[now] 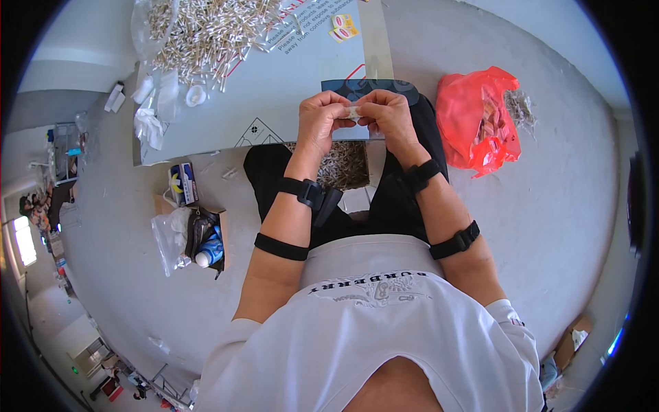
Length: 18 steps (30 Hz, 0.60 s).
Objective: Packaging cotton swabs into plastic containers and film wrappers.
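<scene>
My left hand (321, 120) and my right hand (390, 118) meet over the table's near edge, fingers closed in a pinch. Between the fingertips is a small whitish piece (353, 113), mostly covered, so its kind is unclear. On the far left of the table (274, 103) lies a large heap of thin pale sticks with white tips (206, 41), resembling cotton swabs. Below my hands, between my legs, stands an open box holding many similar sticks (343, 165). Small yellow and red labels (344, 29) lie near the table's far side.
A red plastic bag (456, 123) with reddish contents sits on the floor at the right, beside loose sticks (522, 110). White tape roll (195, 95) and crumpled white gloves (148, 128) are at the table's left. An open carton (223, 240) on the floor holds a black bag and blue bottle.
</scene>
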Motion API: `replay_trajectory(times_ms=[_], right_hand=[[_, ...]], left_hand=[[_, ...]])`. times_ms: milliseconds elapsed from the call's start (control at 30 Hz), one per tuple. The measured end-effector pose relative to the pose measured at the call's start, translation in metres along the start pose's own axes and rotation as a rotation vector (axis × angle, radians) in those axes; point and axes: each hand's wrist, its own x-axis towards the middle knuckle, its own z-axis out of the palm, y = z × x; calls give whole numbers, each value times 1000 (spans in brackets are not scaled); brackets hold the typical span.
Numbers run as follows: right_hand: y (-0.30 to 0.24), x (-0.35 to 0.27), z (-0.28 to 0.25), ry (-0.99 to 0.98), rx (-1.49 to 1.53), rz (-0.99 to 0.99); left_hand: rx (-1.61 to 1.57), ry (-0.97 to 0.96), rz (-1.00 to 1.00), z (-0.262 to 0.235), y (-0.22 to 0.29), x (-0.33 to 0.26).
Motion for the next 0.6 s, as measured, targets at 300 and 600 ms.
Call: replay_trajectory(times_ms=[300,600], right_hand=[[9,-1,-2,-48,-90,-178],[21,-5,-4,-16,-175,-479]], left_hand=[[-39,-66,107,-10,-7,-3],[121,-42,332,-13,-15,-8]])
